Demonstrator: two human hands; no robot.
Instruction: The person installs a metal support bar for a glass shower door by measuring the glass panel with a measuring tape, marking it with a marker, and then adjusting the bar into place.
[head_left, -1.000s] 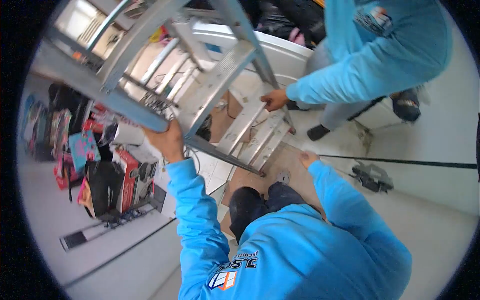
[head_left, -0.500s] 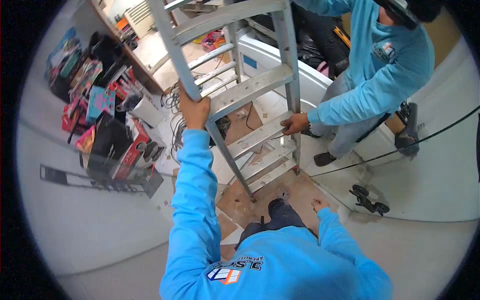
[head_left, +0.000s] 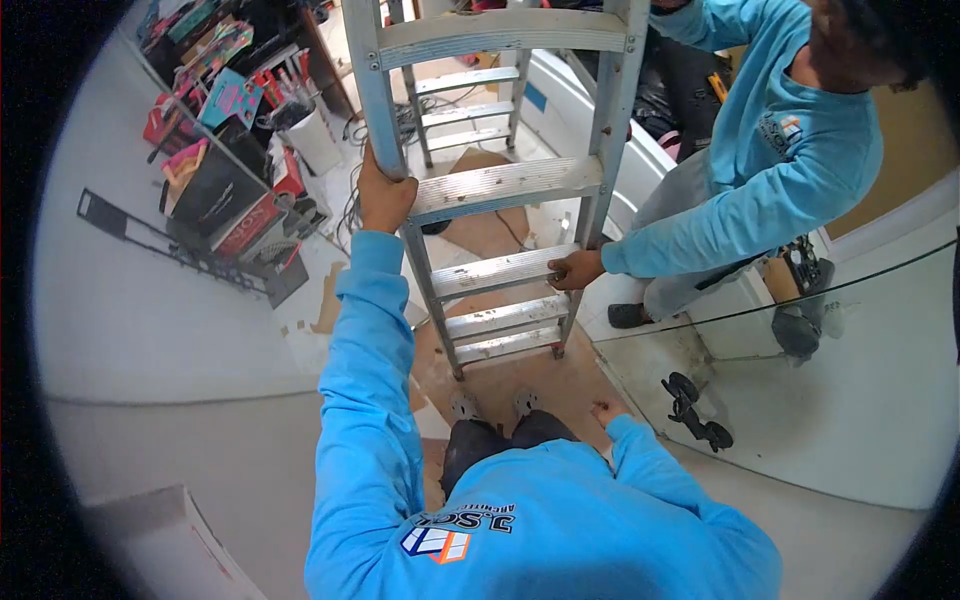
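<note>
An aluminium stepladder (head_left: 505,190) stands upright in front of me on a brown floor covering. My left hand (head_left: 385,195) is wrapped round its left side rail, beside a wide step. Low at my right side hangs my right hand (head_left: 608,410), away from the ladder; its fingers look partly curled and too small to read. A co-worker in a light blue shirt (head_left: 790,150) stands at the ladder's right, one hand (head_left: 577,270) gripping a lower step near the right rail. The co-worker's other hand is at the upper right rail, partly cut off by the frame.
Boxes and bags (head_left: 235,190) are piled at the left behind a glass panel. Cables (head_left: 352,200) lie on the floor past the ladder. A black wheeled fitting (head_left: 697,410) is at the right by a glass edge. A white box (head_left: 170,540) shows at the lower left.
The view has turned, and the ladder now appears more upright and squarely facing me. Both of my feet now show below it. My left hand keeps its hold on the rail.
</note>
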